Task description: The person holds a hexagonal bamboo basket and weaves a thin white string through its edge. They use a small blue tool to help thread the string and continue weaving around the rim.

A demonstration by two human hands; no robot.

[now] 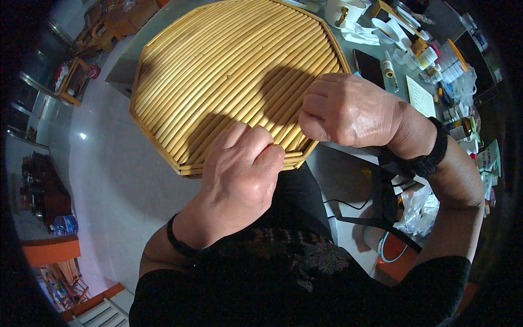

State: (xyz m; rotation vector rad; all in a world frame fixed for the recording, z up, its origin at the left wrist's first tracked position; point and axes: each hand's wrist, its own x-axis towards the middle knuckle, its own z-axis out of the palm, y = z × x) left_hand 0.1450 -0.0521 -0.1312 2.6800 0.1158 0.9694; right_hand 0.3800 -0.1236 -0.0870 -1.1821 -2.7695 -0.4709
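Note:
An octagonal panel of parallel yellow canes (229, 81), with a cane-bound rim, lies in front of me. It reaches from the table over my lap. My left hand (243, 173) is curled over its near edge, knuckles away from me. Close to the near right corner, my right hand (347, 110) is also curled, over the right rim. Both sets of fingertips are hidden, so whether they grip the rim or a small thing does not show. Dark shadows of the hands fall across the canes. Each wrist wears a black band.
On the table's right side are a phone (367, 67), a pen-like tube (388, 69), a notepad (421, 96), a white mug (345, 12) and several bottles. Below stands a bin (384, 245) beside plastic bags (416, 208). Wooden furniture (118, 20) stands at the far left.

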